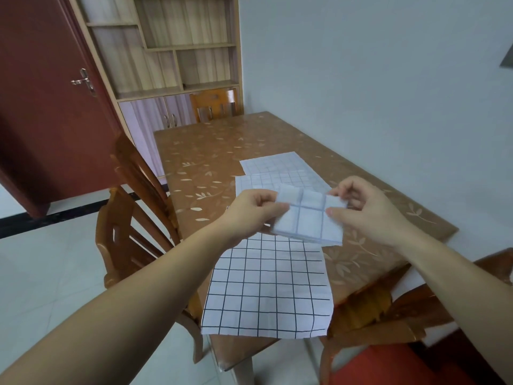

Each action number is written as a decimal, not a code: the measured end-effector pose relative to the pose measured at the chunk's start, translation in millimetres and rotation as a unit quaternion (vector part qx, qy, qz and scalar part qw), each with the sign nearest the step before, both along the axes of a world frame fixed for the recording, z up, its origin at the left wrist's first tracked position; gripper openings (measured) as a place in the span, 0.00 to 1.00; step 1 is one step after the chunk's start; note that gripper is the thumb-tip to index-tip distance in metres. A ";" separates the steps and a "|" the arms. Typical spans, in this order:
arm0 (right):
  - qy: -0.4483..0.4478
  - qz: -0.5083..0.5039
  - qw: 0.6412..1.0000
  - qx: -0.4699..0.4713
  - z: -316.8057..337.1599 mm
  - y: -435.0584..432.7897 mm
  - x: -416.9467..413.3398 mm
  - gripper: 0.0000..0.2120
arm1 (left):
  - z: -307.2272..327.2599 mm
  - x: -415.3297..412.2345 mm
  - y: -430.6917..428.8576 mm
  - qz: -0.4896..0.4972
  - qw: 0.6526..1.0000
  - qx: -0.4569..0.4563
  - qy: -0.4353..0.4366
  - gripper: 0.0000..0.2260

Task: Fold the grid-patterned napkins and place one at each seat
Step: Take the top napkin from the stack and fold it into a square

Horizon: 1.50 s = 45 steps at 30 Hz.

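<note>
A small folded grid-patterned napkin (308, 220) hangs in the air above the table, blurred. My left hand (256, 211) grips its left edge and my right hand (366, 208) pinches its upper right corner. Below it an unfolded grid napkin (266, 290) lies flat and overhangs the table's near edge. Two more unfolded grid napkins (277, 169) lie overlapping farther back on the table.
The brown leaf-patterned table (211, 151) stands against the pale wall on the right. Wooden chairs stand at its left side (133, 218), at its far end (215, 105) and at the near right (416, 315). A red door and shelving are behind on the left.
</note>
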State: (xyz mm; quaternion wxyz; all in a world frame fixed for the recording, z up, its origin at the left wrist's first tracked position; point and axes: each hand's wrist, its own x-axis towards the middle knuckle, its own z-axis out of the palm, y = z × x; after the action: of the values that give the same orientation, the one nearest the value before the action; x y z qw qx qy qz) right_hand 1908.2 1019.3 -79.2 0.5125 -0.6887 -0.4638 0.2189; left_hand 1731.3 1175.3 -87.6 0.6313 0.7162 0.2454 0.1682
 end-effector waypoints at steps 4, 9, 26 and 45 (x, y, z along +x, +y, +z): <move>-0.103 0.003 0.994 -0.044 2.0 13.2 -11.1 0.04 | 4.6 5.5 -11.0 -0.087 0.990 0.108 0.025 0.08; -0.113 0.020 0.988 -0.105 10.2 14.6 -21.7 0.22 | 6.9 5.8 -13.7 -0.103 0.970 0.200 0.086 0.13; -0.010 0.068 0.965 -0.252 -14.3 -18.3 -6.1 0.08 | -10.8 7.4 29.7 0.104 0.934 0.340 -0.034 0.15; 0.415 -0.170 0.888 -0.097 -118.5 -4.4 24.0 0.15 | -100.6 83.5 21.3 -0.080 0.988 -0.088 0.095 0.03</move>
State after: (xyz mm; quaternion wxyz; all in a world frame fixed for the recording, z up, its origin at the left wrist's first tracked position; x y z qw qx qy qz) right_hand 1932.2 1014.9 -197.7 0.6183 -0.6494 -0.0609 0.4385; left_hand 1814.8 1196.6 -188.2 0.6769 0.6881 0.2600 0.0263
